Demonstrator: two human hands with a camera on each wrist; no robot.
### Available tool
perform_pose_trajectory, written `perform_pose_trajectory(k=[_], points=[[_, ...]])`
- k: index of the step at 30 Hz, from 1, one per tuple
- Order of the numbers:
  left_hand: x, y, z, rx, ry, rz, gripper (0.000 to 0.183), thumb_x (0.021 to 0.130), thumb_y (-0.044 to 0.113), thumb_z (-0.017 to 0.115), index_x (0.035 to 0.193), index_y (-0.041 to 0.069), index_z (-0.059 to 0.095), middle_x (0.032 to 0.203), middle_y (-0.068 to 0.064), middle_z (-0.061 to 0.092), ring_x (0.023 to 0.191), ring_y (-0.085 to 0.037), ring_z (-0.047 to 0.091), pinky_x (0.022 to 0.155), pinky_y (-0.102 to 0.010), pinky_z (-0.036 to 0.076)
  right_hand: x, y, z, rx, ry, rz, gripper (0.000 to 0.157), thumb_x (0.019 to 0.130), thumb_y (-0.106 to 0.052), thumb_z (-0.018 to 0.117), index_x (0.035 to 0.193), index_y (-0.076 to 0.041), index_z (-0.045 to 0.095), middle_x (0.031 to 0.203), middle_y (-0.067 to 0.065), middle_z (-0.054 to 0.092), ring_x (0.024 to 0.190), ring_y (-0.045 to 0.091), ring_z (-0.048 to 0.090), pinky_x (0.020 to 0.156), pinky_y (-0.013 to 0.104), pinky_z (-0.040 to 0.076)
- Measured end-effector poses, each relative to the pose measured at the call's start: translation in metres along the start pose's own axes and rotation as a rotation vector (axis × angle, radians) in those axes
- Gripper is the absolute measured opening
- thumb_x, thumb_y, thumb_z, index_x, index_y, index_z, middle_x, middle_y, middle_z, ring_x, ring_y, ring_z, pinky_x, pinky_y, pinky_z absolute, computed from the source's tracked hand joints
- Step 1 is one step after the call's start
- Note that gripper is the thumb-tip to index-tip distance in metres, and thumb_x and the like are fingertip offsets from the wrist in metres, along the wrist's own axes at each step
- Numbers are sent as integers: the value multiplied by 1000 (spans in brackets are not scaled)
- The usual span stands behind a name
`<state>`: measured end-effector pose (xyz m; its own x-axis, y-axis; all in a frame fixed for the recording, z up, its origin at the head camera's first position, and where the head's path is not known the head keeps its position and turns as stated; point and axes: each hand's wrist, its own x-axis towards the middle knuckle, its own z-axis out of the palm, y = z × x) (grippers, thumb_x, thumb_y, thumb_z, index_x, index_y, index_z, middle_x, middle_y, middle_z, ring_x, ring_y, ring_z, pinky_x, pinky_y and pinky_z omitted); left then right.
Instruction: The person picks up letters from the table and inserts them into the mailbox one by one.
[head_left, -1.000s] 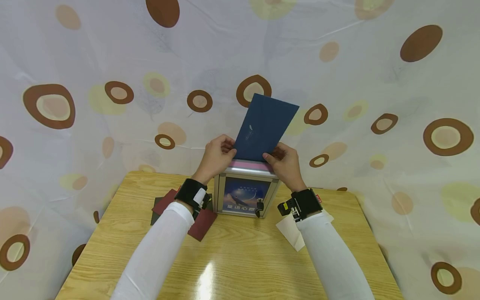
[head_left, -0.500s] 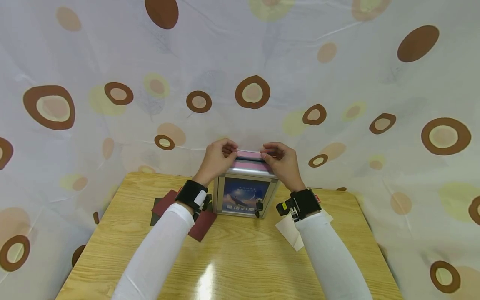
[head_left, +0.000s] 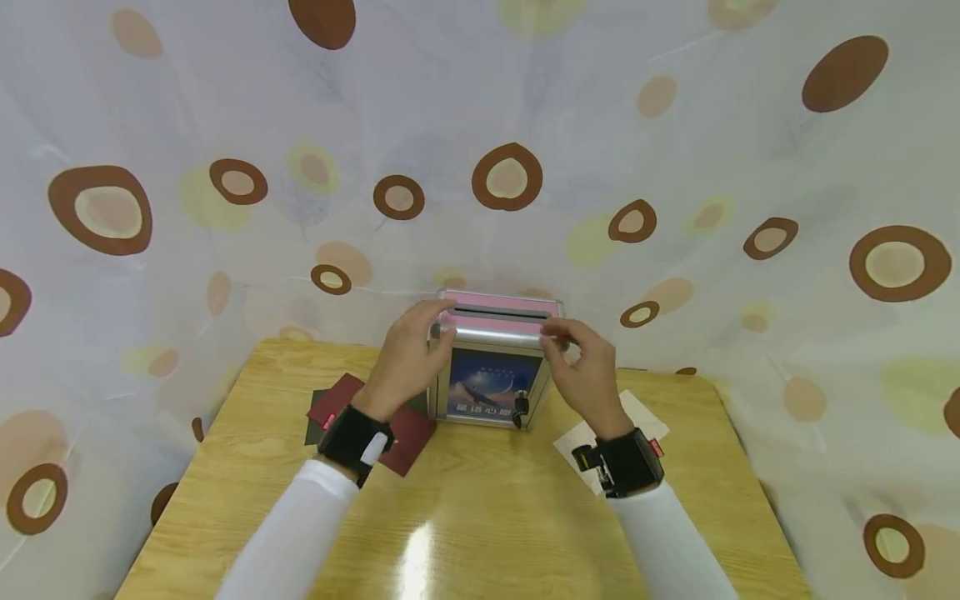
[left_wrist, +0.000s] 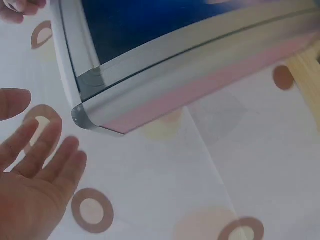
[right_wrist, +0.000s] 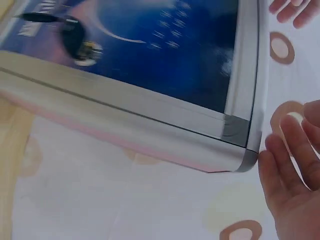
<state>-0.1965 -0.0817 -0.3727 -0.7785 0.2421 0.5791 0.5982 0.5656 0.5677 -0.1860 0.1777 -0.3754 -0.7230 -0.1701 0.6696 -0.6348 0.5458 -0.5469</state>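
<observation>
A silver-framed box with pink panels stands upright at the back of the table. Its front carries a dark blue night-sky picture, and a long slot runs across its top. A key with a dark holder hangs from the lock on the front. My left hand is beside the top left corner, fingers relaxed, holding nothing. At the top right corner is my right hand, its fingers loosely bent around nothing. In the left wrist view, a gap separates the left hand from the box.
Dark red envelopes and a dark green one lie left of the box, partly under my left arm. Cream envelopes lie on the right by my right wrist. A spotted curtain closes off the back of the wooden table.
The blue envelope, held upright over the box, has gone down through the slot out of sight. Both hands have let go and moved outward from the slot toward me.
</observation>
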Motion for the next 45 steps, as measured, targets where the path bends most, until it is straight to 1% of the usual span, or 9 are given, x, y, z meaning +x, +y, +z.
perform_pose_trajectory(k=[2, 6, 14, 18, 25, 30, 34, 39, 45], points=[[-22, 0, 0, 97, 35, 53, 45, 95, 14, 61, 136, 1, 51, 135, -18, 53, 128, -30, 46, 107, -48, 40, -25, 6, 1, -111, 10, -47, 25, 91, -5, 67, 115, -1, 65, 108, 18, 67, 101, 31, 61, 85, 52, 51], [-71, -7, 12, 252, 65, 88, 54, 94, 20, 63, 140, -1, 46, 141, -23, 47, 136, -36, 35, 111, -55, 33, -80, 7, 6, -237, -81, -6, 35, 93, -13, 66, 126, -3, 60, 124, 21, 60, 119, 36, 51, 95, 57, 46], [-163, -32, 37, 392, -16, -76, 60, 96, 29, 61, 145, 2, 40, 152, -23, 34, 143, -40, 18, 109, -69, 24, -171, 22, 28, -377, -307, 218, 59, 99, -36, 57, 146, -6, 39, 149, 28, 35, 139, 45, 23, 107, 70, 24], [-196, -40, 39, 451, -57, -161, 65, 97, 36, 58, 149, 5, 35, 157, -21, 27, 145, -40, 10, 108, -72, 19, -200, 22, 27, -416, -331, 316, 65, 98, -37, 58, 148, -3, 35, 153, 30, 27, 141, 50, 14, 104, 78, 16], [-241, -45, 42, 478, -70, -254, 68, 96, 43, 56, 149, 6, 36, 156, -24, 26, 143, -46, 10, 107, -75, 16, -240, 22, 26, -452, -307, 385, 64, 97, -36, 59, 145, 0, 36, 148, 36, 31, 136, 57, 15, 98, 83, 16], [-254, -48, 44, 459, -73, -292, 67, 98, 43, 53, 149, 5, 33, 157, -24, 25, 142, -48, 11, 107, -75, 13, -253, 22, 35, -445, -303, 383, 63, 97, -35, 58, 145, -1, 36, 147, 35, 32, 136, 58, 15, 97, 84, 14], [-248, -52, 44, 368, -43, -335, 69, 96, 34, 60, 148, -1, 32, 153, -30, 27, 138, -53, 17, 104, -77, 21, -240, 14, 54, -399, -339, 325, 57, 95, -32, 61, 140, -1, 43, 143, 32, 40, 136, 54, 21, 99, 82, 15], [-225, -64, 47, 48, 12, -565, 69, 95, 18, 62, 146, -10, 26, 147, -39, 27, 132, -56, 25, 101, -74, 29, -198, 0, 100, -321, -489, 188, 49, 95, -31, 63, 136, -7, 51, 138, 23, 50, 135, 45, 33, 105, 73, 23], [-203, -75, 59, -244, 166, -870, 66, 97, 15, 56, 147, -10, 22, 141, -36, 32, 126, -52, 35, 99, -66, 37, -153, -2, 166, -317, -639, 70, 51, 96, -32, 61, 139, -7, 49, 137, 18, 51, 131, 37, 41, 104, 59, 38]])
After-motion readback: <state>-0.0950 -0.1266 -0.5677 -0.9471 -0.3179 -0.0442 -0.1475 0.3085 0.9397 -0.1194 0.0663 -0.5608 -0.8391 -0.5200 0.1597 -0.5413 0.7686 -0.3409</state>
